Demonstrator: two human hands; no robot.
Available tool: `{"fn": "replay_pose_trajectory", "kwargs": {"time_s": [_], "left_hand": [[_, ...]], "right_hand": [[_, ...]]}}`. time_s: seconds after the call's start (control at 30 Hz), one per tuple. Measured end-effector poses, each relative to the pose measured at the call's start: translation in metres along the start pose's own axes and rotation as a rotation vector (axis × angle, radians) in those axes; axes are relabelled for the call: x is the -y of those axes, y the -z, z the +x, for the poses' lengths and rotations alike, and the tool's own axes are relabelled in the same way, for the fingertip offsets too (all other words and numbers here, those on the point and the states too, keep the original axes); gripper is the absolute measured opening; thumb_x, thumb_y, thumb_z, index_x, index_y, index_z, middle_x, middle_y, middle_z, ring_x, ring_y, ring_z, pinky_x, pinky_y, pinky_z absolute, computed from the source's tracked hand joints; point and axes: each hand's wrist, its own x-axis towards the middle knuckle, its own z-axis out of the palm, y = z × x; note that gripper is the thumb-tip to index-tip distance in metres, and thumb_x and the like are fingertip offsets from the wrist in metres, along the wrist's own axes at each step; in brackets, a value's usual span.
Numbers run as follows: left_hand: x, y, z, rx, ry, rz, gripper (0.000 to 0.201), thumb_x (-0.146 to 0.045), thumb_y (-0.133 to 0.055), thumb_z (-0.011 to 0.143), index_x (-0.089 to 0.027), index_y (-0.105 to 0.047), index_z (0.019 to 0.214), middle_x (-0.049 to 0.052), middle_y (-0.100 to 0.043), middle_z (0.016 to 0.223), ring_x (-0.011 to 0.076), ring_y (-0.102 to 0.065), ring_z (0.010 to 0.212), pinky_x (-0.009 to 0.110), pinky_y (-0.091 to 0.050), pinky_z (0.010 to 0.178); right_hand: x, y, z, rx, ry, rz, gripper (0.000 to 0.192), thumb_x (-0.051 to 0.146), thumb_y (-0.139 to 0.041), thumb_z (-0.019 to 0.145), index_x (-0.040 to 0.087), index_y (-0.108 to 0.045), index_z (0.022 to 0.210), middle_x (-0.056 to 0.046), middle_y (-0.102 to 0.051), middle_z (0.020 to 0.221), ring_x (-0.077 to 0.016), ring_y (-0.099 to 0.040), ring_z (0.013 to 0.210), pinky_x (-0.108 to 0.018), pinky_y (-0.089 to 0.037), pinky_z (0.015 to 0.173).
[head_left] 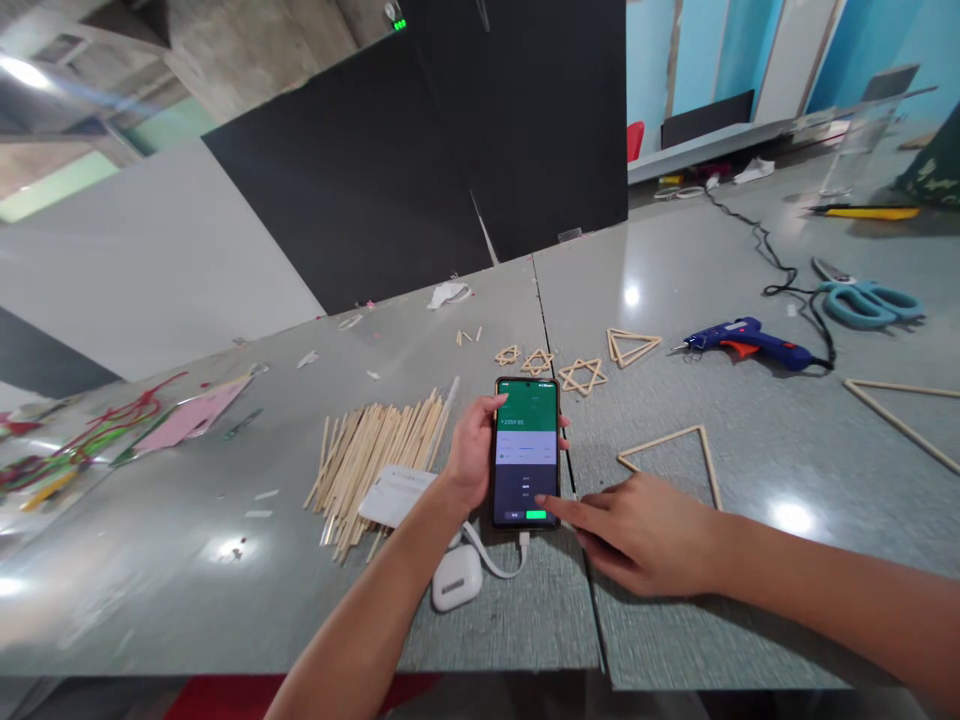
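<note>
Left hand (pixel 471 452) wrapped around a smartphone (pixel 526 452), thumb on its left edge, fingertips curled over the right edge; phone at frame centre, screen lit, white cable (pixel 491 556) plugged in at 6 o'clock. Right hand (pixel 643 530) holds nothing, index finger extended onto the screen's lower right corner, other fingers loosely curled. Pile of wooden sticks (pixel 375 455) at the phone's 9 o'clock, 3 small stick stars (pixel 582 375) at 12 o'clock, blue glue gun (pixel 750 340) at 2 o'clock.

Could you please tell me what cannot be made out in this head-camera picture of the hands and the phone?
- Phone screen text: too small and blurred to read.
- Left hand fingers behind the phone: hidden by it.
- Cable's plug end at the white box: covered by the left forearm.
- Large stick triangle: cut off by the right edge.
- Right hand's fingertip: contact with the screen unclear.
</note>
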Motion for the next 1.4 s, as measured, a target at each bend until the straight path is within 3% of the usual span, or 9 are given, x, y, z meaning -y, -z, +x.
{"fn": "replay_pose_trajectory", "kwargs": {"time_s": [0.17,0.3,0.43,0.6,0.83,1.03,1.23,1.4], "left_hand": [[-0.001,-0.002,-0.001,-0.018,0.001,-0.015,0.057,-0.049,-0.060,0.087,-0.005,-0.082,0.117,0.022,-0.086,0.111,0.0351,-0.083,0.091,0.043,-0.064,0.086],[-0.001,-0.003,-0.001,-0.022,0.009,-0.018,0.058,-0.050,-0.059,0.088,-0.005,-0.082,0.118,0.022,-0.086,0.111,0.0350,-0.083,0.091,0.042,-0.064,0.086],[-0.001,-0.004,-0.001,-0.028,-0.003,-0.018,0.058,-0.050,-0.059,0.088,-0.005,-0.082,0.117,0.022,-0.086,0.111,0.0344,-0.083,0.090,0.041,-0.064,0.084],[-0.001,-0.006,-0.001,-0.045,-0.012,-0.013,0.057,-0.049,-0.062,0.086,-0.005,-0.082,0.116,0.023,-0.086,0.109,0.0350,-0.083,0.089,0.042,-0.065,0.084],[0.002,0.000,0.001,-0.080,-0.051,0.029,0.052,-0.054,-0.071,0.088,-0.010,-0.082,0.113,0.021,-0.087,0.108,0.0353,-0.085,0.087,0.040,-0.066,0.073],[0.004,0.005,0.002,-0.142,0.039,0.113,0.048,-0.055,-0.073,0.093,-0.011,-0.085,0.106,0.019,-0.087,0.093,0.0296,-0.080,0.070,0.034,-0.061,0.062],[0.003,0.000,0.001,-0.127,-0.063,0.090,0.053,-0.056,-0.077,0.086,-0.009,-0.084,0.110,0.022,-0.087,0.109,0.0369,-0.085,0.090,0.037,-0.063,0.065],[0.003,0.000,0.002,-0.132,-0.090,0.070,0.057,-0.056,-0.075,0.085,-0.009,-0.083,0.116,0.022,-0.087,0.105,0.0405,-0.086,0.095,0.039,-0.064,0.068]], "right_hand": [[0.000,-0.002,-0.001,-0.021,-0.051,-0.038,0.075,0.023,-0.056,0.108,0.007,-0.030,0.177,-0.007,-0.085,0.093,-0.0190,-0.069,0.061,-0.037,-0.024,0.057],[0.000,0.005,0.000,0.017,0.029,0.048,0.064,0.021,-0.057,0.106,0.022,-0.051,0.170,-0.005,-0.085,0.099,-0.0184,-0.071,0.068,-0.035,-0.028,0.060],[0.000,0.009,0.001,0.049,-0.004,0.078,0.058,0.021,-0.059,0.104,0.025,-0.064,0.162,-0.005,-0.084,0.099,-0.0180,-0.069,0.067,-0.034,-0.032,0.061],[0.002,0.012,0.001,0.058,0.006,0.083,0.063,0.022,-0.059,0.103,0.028,-0.061,0.165,-0.003,-0.083,0.094,-0.0187,-0.069,0.067,-0.034,-0.031,0.060],[0.003,0.015,0.002,0.071,-0.002,0.092,0.063,0.021,-0.059,0.103,0.028,-0.062,0.165,-0.003,-0.083,0.093,-0.0186,-0.070,0.069,-0.034,-0.028,0.060],[0.000,0.012,0.001,0.051,0.031,0.066,0.065,0.020,-0.058,0.104,0.026,-0.058,0.168,-0.004,-0.083,0.093,-0.0181,-0.068,0.066,-0.034,-0.027,0.060],[0.001,0.009,0.001,0.060,0.012,0.084,0.064,0.021,-0.057,0.106,0.024,-0.055,0.170,-0.004,-0.084,0.097,-0.0186,-0.068,0.067,-0.034,-0.028,0.061],[0.000,0.006,0.001,0.042,0.013,0.075,0.063,0.021,-0.056,0.107,0.021,-0.055,0.170,-0.006,-0.084,0.098,-0.0192,-0.070,0.069,-0.035,-0.028,0.061]]}}
